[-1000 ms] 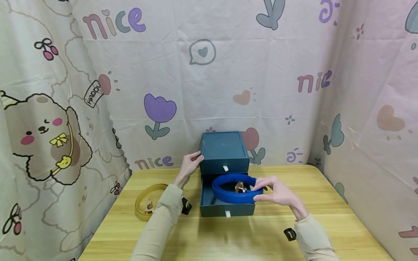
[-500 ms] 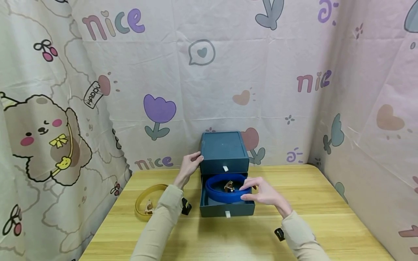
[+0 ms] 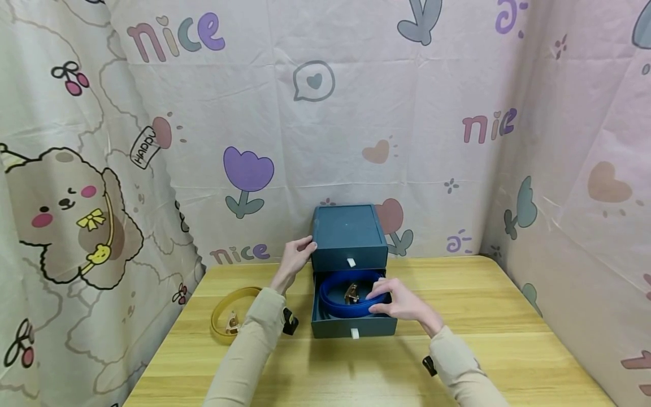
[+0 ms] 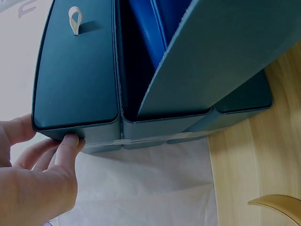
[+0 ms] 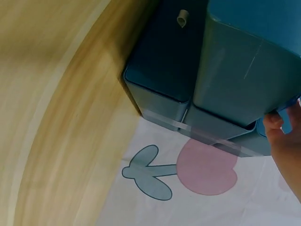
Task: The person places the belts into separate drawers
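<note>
A dark teal drawer box (image 3: 348, 226) stands at the back of the table with its middle drawer (image 3: 330, 329) pulled out. Inside that drawer's outline is a coiled blue belt (image 3: 342, 311), its gold buckle (image 3: 352, 294) within the loop. My right hand (image 3: 407, 299) pinches the coil's right side between thumb and fingers. In the right wrist view the drawer hides most of the belt beside the fingers (image 5: 273, 123). My left hand (image 3: 294, 261) holds the box's upper left edge; bent fingers and thumb touch it in the left wrist view (image 4: 70, 141).
A coiled yellow belt (image 3: 218, 319) with a gold buckle lies on the wooden table (image 3: 356, 373), partly behind the left sleeve. White loop tabs (image 3: 351, 263) stick out from the drawer fronts. A printed curtain (image 3: 315, 141) hangs behind the box.
My right hand has moved left and slightly down with the blue belt, bringing the coil from over the drawer's right edge to within its walls. My left hand has stayed on the box.
</note>
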Available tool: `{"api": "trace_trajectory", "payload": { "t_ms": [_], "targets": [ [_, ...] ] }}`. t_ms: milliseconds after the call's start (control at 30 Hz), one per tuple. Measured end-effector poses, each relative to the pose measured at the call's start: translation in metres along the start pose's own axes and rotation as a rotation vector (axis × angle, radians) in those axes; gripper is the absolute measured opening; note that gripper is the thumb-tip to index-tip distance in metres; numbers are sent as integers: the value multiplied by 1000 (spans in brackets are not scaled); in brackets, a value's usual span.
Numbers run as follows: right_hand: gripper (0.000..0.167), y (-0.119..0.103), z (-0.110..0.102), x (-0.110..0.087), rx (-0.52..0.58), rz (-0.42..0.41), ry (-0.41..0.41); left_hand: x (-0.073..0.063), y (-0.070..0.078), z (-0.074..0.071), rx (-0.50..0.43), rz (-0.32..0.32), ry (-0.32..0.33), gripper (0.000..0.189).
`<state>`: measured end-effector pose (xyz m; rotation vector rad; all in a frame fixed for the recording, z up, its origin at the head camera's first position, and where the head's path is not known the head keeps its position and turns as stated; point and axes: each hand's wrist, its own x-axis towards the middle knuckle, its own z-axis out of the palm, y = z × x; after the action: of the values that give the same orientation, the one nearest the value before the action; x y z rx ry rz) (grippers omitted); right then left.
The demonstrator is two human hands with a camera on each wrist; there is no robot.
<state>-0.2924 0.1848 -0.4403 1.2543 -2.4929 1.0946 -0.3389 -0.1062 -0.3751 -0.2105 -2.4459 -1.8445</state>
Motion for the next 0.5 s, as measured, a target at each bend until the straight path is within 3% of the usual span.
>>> {"api": "trace_trajectory", "payload": {
  "t_ms": [233,500],
  "targets": [
    [13,-1,4,8,-157,-31,-35,0,0,0,-2,2,0,49],
    [14,1,5,14,-232,-6,-101,2,-1,1,2,1,11,48]
  ]
}}
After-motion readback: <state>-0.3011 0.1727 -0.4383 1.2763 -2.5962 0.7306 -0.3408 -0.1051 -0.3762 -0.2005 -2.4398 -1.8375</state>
